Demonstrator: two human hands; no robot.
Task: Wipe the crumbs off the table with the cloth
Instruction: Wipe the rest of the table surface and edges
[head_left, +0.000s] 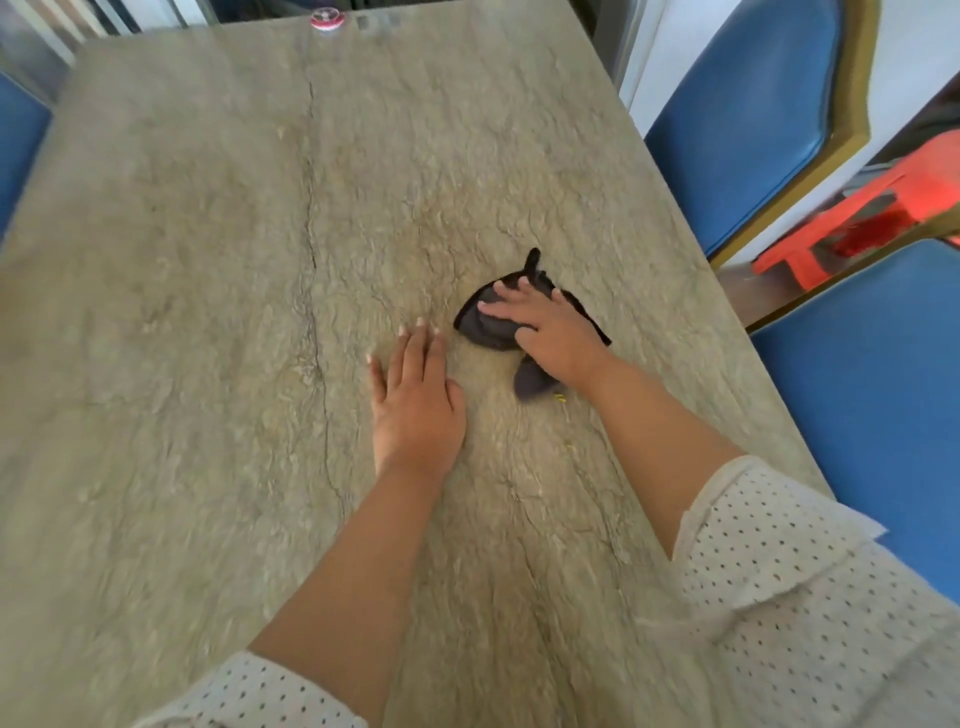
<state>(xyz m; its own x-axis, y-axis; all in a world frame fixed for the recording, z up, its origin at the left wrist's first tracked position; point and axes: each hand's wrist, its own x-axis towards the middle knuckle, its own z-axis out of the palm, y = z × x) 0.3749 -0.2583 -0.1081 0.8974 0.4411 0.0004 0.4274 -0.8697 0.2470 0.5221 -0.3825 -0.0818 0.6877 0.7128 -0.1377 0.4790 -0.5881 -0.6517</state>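
Fingers (511, 296) of our right hand (550, 332) lie spread flat, pressing the dark cloth (485, 327) right of mid-table (208, 260), left hand (415, 400) open beside it: we judge wiping underway, next sweeping toward the small yellow crumbs (560, 399).

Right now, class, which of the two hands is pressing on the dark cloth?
The right hand: its fingers are spread over the dark cloth. The left hand lies flat on the bare table beside it, apart from the cloth.
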